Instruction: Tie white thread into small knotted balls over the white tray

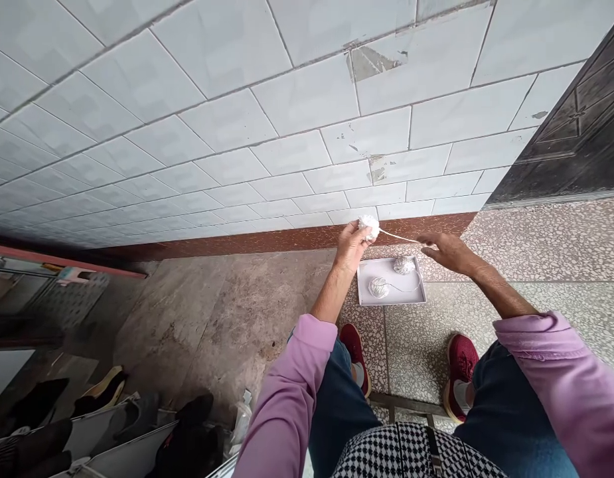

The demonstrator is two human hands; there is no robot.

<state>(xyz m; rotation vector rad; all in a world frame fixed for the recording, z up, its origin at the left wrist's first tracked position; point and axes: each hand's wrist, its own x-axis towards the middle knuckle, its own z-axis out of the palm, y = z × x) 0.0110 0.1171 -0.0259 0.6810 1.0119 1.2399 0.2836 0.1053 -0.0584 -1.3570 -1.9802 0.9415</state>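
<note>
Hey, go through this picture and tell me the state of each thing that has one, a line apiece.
White ball: wound, held up in the left hand
White strand: drawn nearly straight to the right hand
Tray: open, two balls inside
Left tray ball: wound
Right tray ball: wound
Sleeves: pushed up the forearms
Tiled wall: flaked in patches

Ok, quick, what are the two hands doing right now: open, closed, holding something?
Left hand: closed, holding the ball.
Right hand: holding the yarn at its fingertips; how tightly can't be told.
</note>
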